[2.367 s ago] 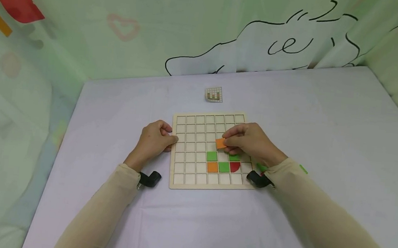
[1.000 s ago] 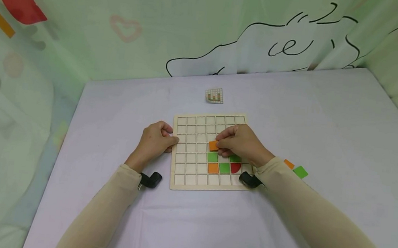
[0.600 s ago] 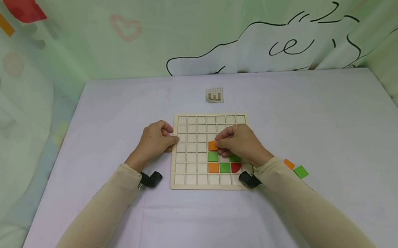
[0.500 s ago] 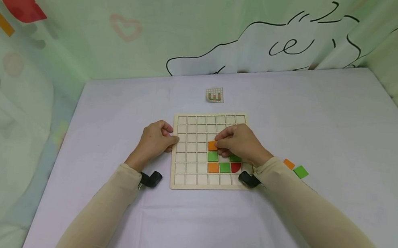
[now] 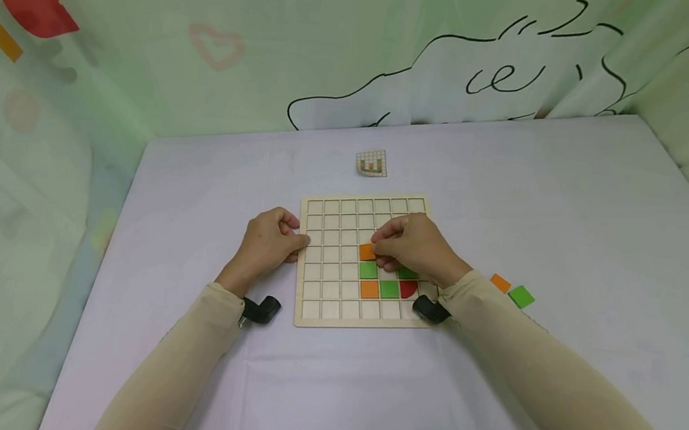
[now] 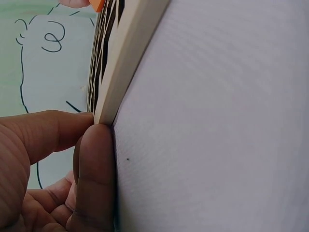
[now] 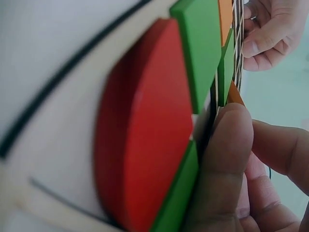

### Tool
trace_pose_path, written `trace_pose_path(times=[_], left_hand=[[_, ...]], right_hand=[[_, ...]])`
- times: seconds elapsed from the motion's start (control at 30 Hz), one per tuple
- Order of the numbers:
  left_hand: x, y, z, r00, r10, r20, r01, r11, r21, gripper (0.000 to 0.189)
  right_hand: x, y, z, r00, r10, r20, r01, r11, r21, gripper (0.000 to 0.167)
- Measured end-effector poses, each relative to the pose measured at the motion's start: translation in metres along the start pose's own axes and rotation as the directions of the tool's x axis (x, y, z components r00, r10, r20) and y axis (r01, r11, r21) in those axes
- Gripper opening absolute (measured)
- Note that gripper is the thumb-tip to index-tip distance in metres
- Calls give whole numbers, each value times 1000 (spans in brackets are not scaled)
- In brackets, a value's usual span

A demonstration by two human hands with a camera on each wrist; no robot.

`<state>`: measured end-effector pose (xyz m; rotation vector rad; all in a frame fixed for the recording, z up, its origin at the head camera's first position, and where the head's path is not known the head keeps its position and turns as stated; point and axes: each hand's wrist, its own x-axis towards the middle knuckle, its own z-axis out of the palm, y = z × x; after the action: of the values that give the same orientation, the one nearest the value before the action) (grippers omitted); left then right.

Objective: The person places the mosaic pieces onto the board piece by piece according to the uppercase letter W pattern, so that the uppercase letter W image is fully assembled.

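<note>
A wooden grid board (image 5: 326,294) lies on the table. At its left edge, my left hand (image 5: 266,242) has thumb and a finger on the rim; the left wrist view shows those fingertips gripping the board's edge (image 6: 108,104). My right hand (image 5: 419,247) pinches an orange square tile (image 5: 367,252) at a cell near the board's middle, directly above a green tile (image 5: 368,269). In the right wrist view only a sliver of that orange tile (image 7: 235,93) shows beyond the fingers. Below sit an orange tile (image 5: 369,289), a green tile (image 5: 389,289) and a red rounded piece (image 5: 408,289).
Another green tile (image 5: 408,273) on the board is partly covered by the right hand. Loose orange (image 5: 500,282) and green (image 5: 521,296) tiles lie right of the board, beside the right sleeve. A small card with a printed grid pattern (image 5: 371,163) lies behind the board.
My right hand has carried the orange tile leftward over the board to the cell above the green tile, then moved only slightly. The left hand has stayed at the board's edge.
</note>
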<state>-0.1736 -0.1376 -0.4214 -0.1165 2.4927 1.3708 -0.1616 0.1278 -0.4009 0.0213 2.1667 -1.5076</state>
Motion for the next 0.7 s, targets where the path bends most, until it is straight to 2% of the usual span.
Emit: trace_pose_path(times=[0.7], left_hand=[[-1, 1, 0, 1000, -9, 3, 9, 1000, -1, 28]], right_hand=[[-1, 0, -1, 1000, 1, 0, -1, 1000, -3, 16]])
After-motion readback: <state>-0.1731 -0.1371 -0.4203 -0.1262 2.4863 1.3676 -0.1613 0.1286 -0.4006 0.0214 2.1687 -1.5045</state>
